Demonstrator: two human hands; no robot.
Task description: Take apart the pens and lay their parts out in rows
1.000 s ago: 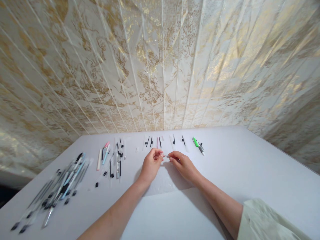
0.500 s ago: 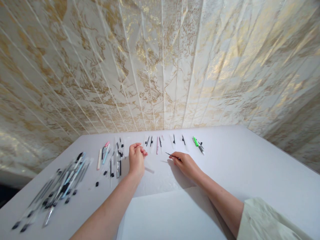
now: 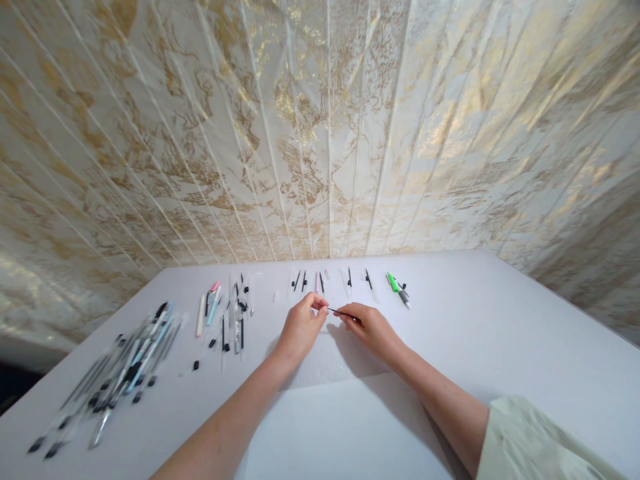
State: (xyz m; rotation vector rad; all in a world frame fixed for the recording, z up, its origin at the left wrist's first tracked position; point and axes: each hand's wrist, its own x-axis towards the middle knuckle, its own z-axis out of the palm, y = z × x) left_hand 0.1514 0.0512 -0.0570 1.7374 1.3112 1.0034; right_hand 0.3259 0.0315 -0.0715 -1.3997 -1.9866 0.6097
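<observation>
Head view: pinching a thin, straight black rod (image 3: 343,313) in the right hand (image 3: 370,325), frame centre, with left hand (image 3: 301,325) fingertips together at its tip.

On the table (image 3: 500,347), a pen heap (image 3: 133,371) at left, pen parts (image 3: 350,280) toward the back, paper (image 3: 330,427) in front.

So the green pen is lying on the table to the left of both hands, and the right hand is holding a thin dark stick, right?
Not quite: the green pen lies to the right of both the left hand and the right hand, which is holding a thin dark stick. The head view shows it.
</observation>
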